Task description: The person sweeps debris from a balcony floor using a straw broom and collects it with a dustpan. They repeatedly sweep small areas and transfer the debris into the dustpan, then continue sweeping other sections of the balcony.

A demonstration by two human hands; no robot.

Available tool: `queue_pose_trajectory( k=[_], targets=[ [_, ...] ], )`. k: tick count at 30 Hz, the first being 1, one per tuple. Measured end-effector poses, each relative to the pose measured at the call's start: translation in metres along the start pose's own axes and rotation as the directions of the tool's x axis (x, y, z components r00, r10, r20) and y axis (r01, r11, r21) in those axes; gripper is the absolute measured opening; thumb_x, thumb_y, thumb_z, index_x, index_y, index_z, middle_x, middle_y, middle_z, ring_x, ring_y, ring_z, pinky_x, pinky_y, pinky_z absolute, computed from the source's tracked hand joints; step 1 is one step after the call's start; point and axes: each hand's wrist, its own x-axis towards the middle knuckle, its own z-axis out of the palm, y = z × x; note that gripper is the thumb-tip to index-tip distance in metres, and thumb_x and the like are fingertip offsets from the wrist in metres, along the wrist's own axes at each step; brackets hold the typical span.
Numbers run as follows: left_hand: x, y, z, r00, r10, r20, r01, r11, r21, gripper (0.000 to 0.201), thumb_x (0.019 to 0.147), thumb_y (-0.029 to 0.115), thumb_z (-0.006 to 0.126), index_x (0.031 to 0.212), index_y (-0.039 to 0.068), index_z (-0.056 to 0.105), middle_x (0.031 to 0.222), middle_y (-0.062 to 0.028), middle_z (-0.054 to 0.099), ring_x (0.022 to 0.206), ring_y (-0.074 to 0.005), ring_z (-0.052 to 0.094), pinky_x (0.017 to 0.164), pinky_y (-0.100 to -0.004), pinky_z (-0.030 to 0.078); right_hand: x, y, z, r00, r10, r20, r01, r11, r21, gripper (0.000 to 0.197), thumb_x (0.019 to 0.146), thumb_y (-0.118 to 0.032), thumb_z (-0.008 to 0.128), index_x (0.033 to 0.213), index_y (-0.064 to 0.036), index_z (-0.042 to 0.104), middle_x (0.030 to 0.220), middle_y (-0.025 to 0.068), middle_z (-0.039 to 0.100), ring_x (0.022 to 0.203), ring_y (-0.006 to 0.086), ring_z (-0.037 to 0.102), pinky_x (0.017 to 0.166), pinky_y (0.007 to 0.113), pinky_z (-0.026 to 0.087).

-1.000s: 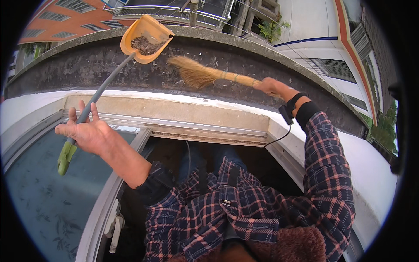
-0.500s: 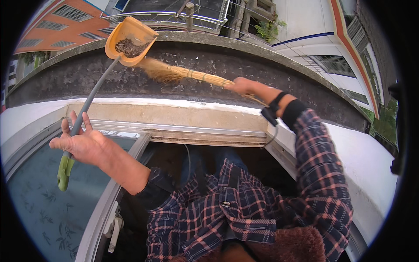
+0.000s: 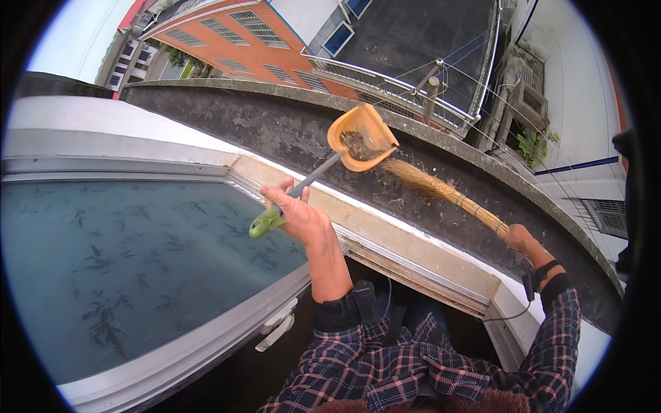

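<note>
While the left hand (image 3: 299,217) curls loosely around the gray handle (image 3: 318,172) of the dustpan (image 3: 379,129), just above its green grip (image 3: 266,224), the right hand (image 3: 521,241) is closed on the butt of the broom (image 3: 475,208). The dustpan should be light and fairly stiff, likely plastic, though front-heavy with that debris (image 3: 357,145) in its scoop; the grip end seems the surest place to hold it (a twist of the wrist could spill the load). The broom's straw probably bends easily, while its bound shaft looks firm enough to grasp. Outward from the left hand, the scoop lies ahead and to the right, above the dark ledge (image 3: 275,131); whether it touches, I cannot tell. The bristles reach ahead-left from the right hand, ending just beside the scoop.
</note>
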Motion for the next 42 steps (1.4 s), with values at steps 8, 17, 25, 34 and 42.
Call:
queue_pose_trajectory(
  k=[8,17,25,34,42],
  targets=[
    [-0.009,0.012,-0.003,0.999,-0.019,0.051,0.019,1.0,0.003,0.058,0.096,0.057,0.047,0.124,0.007,0.041,0.106,-0.0057,0.058,0.096,-0.0202,0.061,0.074,-0.035,0.053,0.04,-0.083,0.032,0.972,-0.139,-0.188,0.102,0.975,-0.196,0.054,0.085,-0.051,0.06,0.108,-0.0024,0.058,0.099,0.0213,0.067,0.094,0.0388,0.065,0.08,0.049,0.052],
    [-0.014,-0.015,0.009,0.979,0.04,0.199,-0.06,0.993,0.098,0.056,0.098,0.055,0.044,0.111,0.001,0.044,0.1,-0.0111,0.061,0.104,-0.0215,0.059,0.076,-0.0322,0.055,0.053,-0.027,0.044,0.971,0.049,-0.236,-0.102,0.97,-0.219,0.047,0.085,-0.044,0.066,0.105,-0.0014,0.06,0.092,0.0175,0.07,0.088,0.0339,0.069,0.077,0.042,0.055],
    [-0.014,-0.041,0.011,0.983,-0.056,0.176,0.022,0.981,0.191,0.053,0.099,0.051,0.045,0.111,0.0,0.05,0.099,-0.0123,0.063,0.102,-0.0234,0.06,0.075,-0.0352,0.052,-0.022,0.023,0.008,0.965,0.241,-0.099,-0.257,0.943,-0.212,0.051,0.085,-0.049,0.06,0.107,-0.0035,0.069,0.105,0.0179,0.069,0.101,0.0338,0.065,0.088,0.041,0.051],
    [-0.016,-0.034,0.005,0.918,0.003,0.397,-0.111,0.962,0.249,0.045,0.099,0.046,0.049,0.091,0.003,0.056,0.084,-0.0058,0.063,0.082,-0.0131,0.057,0.067,-0.0307,0.049,-0.083,0.052,-0.051,0.919,0.395,-0.003,-0.393,0.914,-0.103,0.057,0.084,-0.051,0.062,0.103,0.0024,0.068,0.095,0.0203,0.067,0.084,0.0345,0.067,0.075,0.041,0.053],
    [-0.031,-0.043,0.014,0.906,-0.017,0.423,-0.134,0.936,0.324,0.047,0.099,0.047,0.049,0.091,0.001,0.057,0.079,-0.0064,0.062,0.076,-0.0144,0.057,0.062,-0.0294,0.05,-0.145,0.098,-0.058,0.815,0.572,-0.096,-0.579,0.811,-0.083,0.046,0.083,-0.042,0.067,0.094,0.0031,0.069,0.085,0.0171,0.068,0.065,0.0303,0.068,0.063,0.037,0.054]
  ],
)
